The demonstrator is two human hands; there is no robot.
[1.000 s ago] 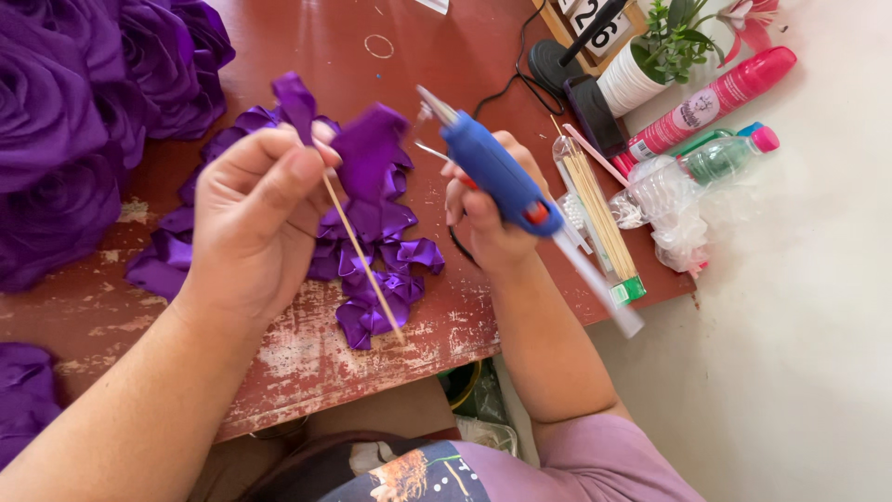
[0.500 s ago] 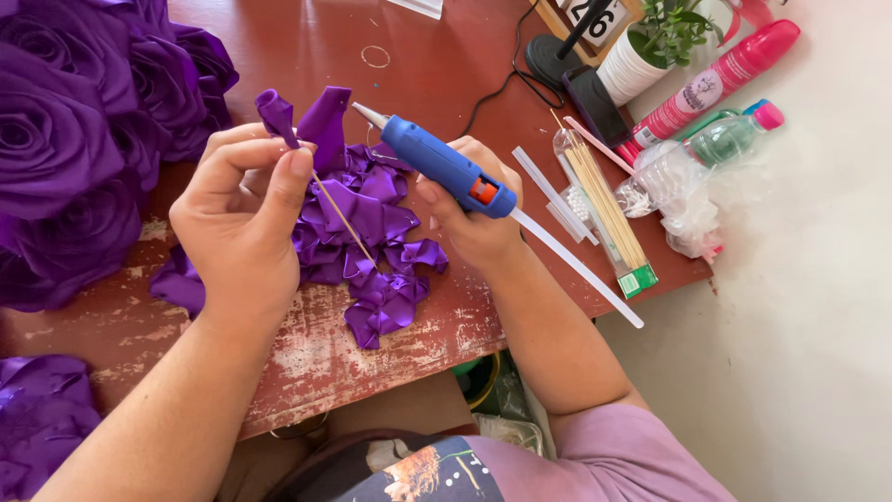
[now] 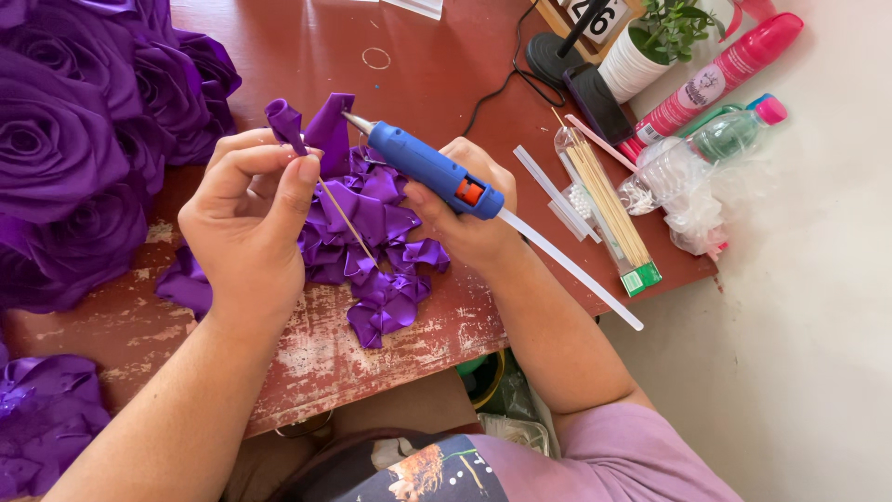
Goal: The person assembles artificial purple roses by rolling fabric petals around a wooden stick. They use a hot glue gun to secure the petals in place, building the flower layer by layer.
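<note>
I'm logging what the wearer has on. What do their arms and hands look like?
Both forearms are bare, with no gloves. No rings, watch or bracelets show on the left hand or right hand. A short lilac sleeve covers the right upper arm.

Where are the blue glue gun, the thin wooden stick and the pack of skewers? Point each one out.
blue glue gun (image 3: pixel 429 169), head view, on the middle of its blue body.
thin wooden stick (image 3: pixel 349 223), head view, on the bare shaft below the left thumb.
pack of skewers (image 3: pixel 609 200), head view, on the bundled sticks mid-pack.
</note>
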